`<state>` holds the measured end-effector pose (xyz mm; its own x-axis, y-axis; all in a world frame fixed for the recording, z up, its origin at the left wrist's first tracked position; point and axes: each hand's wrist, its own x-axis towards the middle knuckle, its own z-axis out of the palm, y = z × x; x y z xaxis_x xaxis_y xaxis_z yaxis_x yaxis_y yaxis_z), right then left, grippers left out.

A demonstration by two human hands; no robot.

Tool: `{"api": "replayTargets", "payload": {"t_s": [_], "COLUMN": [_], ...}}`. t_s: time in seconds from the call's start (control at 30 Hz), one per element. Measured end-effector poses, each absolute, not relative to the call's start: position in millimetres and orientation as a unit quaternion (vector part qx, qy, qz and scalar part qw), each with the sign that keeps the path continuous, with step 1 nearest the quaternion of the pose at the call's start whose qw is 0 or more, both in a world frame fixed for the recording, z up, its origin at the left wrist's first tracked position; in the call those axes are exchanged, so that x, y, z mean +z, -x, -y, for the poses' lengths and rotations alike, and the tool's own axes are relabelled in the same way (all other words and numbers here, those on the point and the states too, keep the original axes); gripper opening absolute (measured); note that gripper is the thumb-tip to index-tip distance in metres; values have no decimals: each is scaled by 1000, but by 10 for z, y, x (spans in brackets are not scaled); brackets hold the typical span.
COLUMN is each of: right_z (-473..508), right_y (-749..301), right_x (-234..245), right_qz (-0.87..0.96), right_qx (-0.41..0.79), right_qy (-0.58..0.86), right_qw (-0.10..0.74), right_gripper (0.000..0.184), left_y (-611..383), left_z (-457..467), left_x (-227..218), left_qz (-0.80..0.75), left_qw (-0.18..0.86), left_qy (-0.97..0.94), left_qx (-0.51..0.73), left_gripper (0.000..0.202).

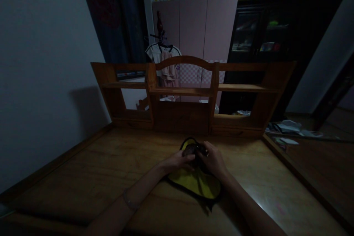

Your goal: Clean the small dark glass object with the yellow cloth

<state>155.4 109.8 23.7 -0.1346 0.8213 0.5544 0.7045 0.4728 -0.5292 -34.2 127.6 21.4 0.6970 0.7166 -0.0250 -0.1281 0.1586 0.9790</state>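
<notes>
A yellow-green cloth piece with black edging (193,182), perhaps an opened soft pouch, lies on the wooden surface in front of me. Above its middle is a dark, glossy object (190,150) that resembles goggles or sunglasses; dim light hides its details. My left hand (178,160) grips its left side, thumb across the near edge. On the opposite side, my right hand (215,159) has its fingers curled around the dark object, thumb pointing inward. Both hands are over the cloth, and a short dark strap or cord (209,206) sticks out at its near edge.
A wooden shelf unit (182,90) stands along the far edge of the wooden surface (132,162). Raised rims run along the left and right sides. Beyond are hanging clothes (166,57), a pink wardrobe (192,25) and a dark cabinet (257,33). A wall (49,62) rises on the left.
</notes>
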Motion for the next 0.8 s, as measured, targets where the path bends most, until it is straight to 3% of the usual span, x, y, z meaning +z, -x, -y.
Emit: {"api": "replayTargets", "payload": {"t_s": [0.2, 0.4, 0.63, 0.8], "right_z": [-1132, -1126, -1078, -1052], "right_y": [-1524, -1510, -1508, -1527], "right_x": [131, 128, 235, 239], "right_qz": [758, 777, 764, 770], "right_qx": [86, 109, 68, 52], "right_qy": [491, 454, 513, 542], "right_qw": [421, 422, 385, 332], "right_gripper": [13, 30, 14, 18], "left_y": [314, 301, 286, 282], "left_z": [-1313, -1346, -1315, -1325], "left_x": [185, 129, 191, 195], "left_qz": [-306, -354, -341, -348], "left_qw": [727, 711, 710, 728], "left_qy": [-538, -548, -565, -545], "left_qx": [297, 263, 246, 230], "left_gripper": [60, 70, 66, 68]}}
